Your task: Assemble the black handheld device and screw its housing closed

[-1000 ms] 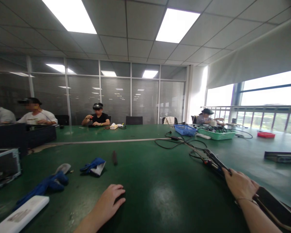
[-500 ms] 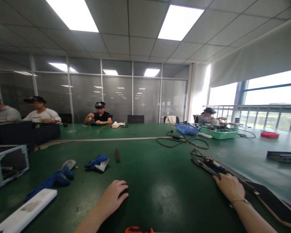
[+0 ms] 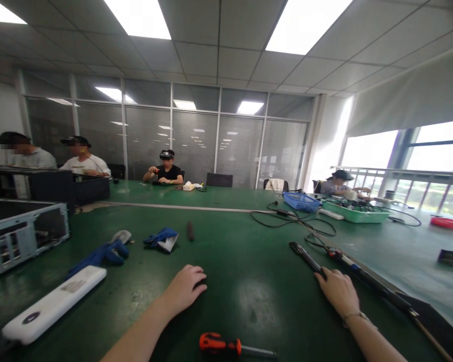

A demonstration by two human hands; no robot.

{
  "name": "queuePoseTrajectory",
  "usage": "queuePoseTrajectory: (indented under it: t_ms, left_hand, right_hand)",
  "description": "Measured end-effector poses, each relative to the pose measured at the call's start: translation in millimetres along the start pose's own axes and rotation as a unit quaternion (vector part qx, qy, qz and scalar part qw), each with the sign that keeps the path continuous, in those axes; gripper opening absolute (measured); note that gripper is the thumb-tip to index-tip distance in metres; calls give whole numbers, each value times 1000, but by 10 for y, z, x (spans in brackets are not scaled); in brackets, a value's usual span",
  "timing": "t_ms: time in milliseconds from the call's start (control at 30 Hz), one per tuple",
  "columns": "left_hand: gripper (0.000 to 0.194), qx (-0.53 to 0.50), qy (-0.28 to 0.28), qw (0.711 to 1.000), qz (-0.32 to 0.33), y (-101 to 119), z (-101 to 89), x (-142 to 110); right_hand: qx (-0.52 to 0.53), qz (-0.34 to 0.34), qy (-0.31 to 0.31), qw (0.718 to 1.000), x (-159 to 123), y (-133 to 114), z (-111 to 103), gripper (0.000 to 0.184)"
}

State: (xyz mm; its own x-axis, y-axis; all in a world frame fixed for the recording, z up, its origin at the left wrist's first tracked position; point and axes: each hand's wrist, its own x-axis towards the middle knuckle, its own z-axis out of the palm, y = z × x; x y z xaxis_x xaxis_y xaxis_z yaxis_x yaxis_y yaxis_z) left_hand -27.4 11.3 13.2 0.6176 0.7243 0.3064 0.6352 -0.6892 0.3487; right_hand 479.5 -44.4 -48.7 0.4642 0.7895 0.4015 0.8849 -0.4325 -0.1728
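My right hand [image 3: 338, 292] is closed on a long, slim black piece [image 3: 305, 255] with a shiny edge; its exact kind I cannot make out. The piece points away from me over the green table [image 3: 249, 241], and my palm hides its near end. My left hand [image 3: 189, 286] holds nothing and rests low over the table, its fingers loosely bent and the thumb apart. An orange and black screwdriver [image 3: 221, 344] lies near the front edge, between my forearms. Right of my right hand are a long dark rod-like tool [image 3: 377, 284] and a black flat panel [image 3: 434, 322].
On the left lie a white power strip [image 3: 55, 303], blue gloves [image 3: 161, 238] and a metal computer case [image 3: 26, 236]. A dark bar [image 3: 190, 231] sits farther off. Cables [image 3: 294, 218], a blue basket [image 3: 301, 201] and a green basket [image 3: 357, 211] stand right. Several people sit around the table.
My right hand has drawn the black piece leftward, away from the rod-like tool beside it. My left hand stays almost in place. The view has tilted down and left, showing the whole screwdriver.
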Motion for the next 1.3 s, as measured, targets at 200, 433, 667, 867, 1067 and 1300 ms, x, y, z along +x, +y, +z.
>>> queuePoseTrajectory:
  t_ms: [200,433,667,867,1067,1300]
  left_hand:
    - [44,-62,31,995,-69,0,41,20]
    - [76,-126,69,986,-81,-63,25,5]
    - [46,-125,-40,991,28,93,-1,-35]
    - [41,-114,-55,991,30,176,-45,-21]
    - [36,-103,-57,993,11,200,-84,-1]
    - [34,-100,-66,993,2,208,-108,10]
  right_hand:
    - [86,-138,-41,986,-127,-899,24,46]
    - [217,-311,-117,918,-585,-1652,-246,39]
    - [363,-377,-254,813,-833,-1756,-689,32]
    - [313,-308,-187,879,-585,-1579,-464,34]
    - [142,-55,40,988,-11,-750,-303,45]
    - [-19,248,137,959,126,409,-457,50]
